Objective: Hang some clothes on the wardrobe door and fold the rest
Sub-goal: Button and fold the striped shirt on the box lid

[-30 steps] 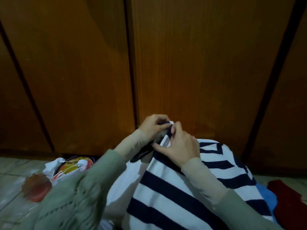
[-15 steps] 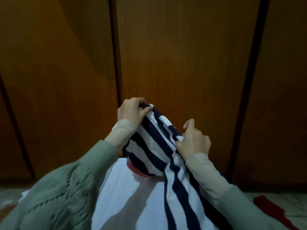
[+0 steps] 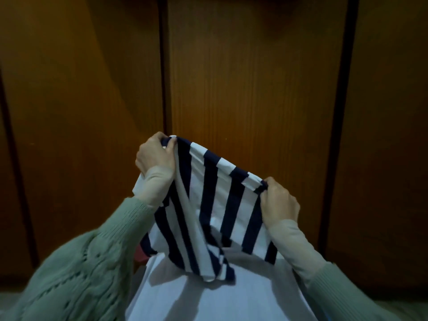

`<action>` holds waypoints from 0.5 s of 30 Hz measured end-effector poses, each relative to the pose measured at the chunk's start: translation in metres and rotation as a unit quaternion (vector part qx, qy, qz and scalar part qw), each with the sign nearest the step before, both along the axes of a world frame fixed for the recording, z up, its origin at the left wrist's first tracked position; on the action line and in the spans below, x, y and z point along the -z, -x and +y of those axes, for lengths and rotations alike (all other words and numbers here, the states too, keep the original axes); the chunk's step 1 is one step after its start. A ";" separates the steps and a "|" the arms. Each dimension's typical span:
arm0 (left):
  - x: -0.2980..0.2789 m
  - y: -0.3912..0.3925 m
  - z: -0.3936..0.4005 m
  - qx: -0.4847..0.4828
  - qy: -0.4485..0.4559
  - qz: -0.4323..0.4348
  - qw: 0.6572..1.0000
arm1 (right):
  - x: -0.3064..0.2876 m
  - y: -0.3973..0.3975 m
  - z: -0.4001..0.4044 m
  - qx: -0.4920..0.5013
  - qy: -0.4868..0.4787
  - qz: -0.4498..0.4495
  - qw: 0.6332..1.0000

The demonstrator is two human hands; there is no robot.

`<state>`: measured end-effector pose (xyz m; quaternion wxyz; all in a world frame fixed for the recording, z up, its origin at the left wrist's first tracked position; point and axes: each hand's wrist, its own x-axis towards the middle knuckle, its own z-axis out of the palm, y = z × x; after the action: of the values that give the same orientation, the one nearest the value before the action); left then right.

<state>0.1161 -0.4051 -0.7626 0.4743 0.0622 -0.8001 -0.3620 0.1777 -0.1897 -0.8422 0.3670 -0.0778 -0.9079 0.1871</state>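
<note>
1. So the striped garment (image 3: 215, 200), navy and white, is held up in the air right in front of the wooden wardrobe doors (image 3: 254, 77), stretched out between both hands.
2. Left hand (image 3: 155, 156) has its grip clenched on the garment's top left corner, thumb pinching the fabric against the curled fingers. It sits higher than the other hand.
3. Right hand (image 3: 279, 205) is at the garment's top right corner, lower down, grip closed around a bunched bit of the edge.
4. The top edge of the garment runs on a slant from the left hand down to the right hand. The rest hangs below that edge, with a twisted fold drooping from the middle.
5. Under the garment there's a white cloth (image 3: 220, 297), and the drooping fold looks like it touches it, can't tell for sure.
6. Both arms wear green knit sleeves (image 3: 76, 274) with beige cuffs poking out, either side of the garment.
7. A bit of something reddish (image 3: 140, 253) peeks out just below the garment's lower left edge, can't tell what.
</note>
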 end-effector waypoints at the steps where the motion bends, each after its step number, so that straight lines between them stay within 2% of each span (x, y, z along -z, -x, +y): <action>1: 0.000 0.001 0.000 0.011 0.008 -0.003 1.000 | -0.001 0.001 0.003 -0.016 0.021 -0.001 1.000; 4: -0.003 0.003 0.002 0.043 0.015 -0.018 0.999 | -0.002 0.003 0.010 -0.083 0.051 -0.008 0.995; 8: -0.006 0.008 -0.002 0.113 -0.049 -0.052 0.991 | -0.007 0.003 0.020 -0.089 -0.044 -0.006 0.995; 12: -0.004 0.008 -0.011 0.142 -0.108 -0.064 0.982 | -0.013 0.004 0.029 -0.116 -0.019 0.074 0.990; 15: -0.003 0.010 -0.016 0.149 -0.138 -0.076 0.976 | -0.016 0.009 0.032 -0.103 -0.013 0.094 0.990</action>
<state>0.1063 -0.4211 -0.7591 0.3400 0.0348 -0.7762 -0.5298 0.1686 -0.1579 -0.8261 0.4306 0.0392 -0.8748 0.2188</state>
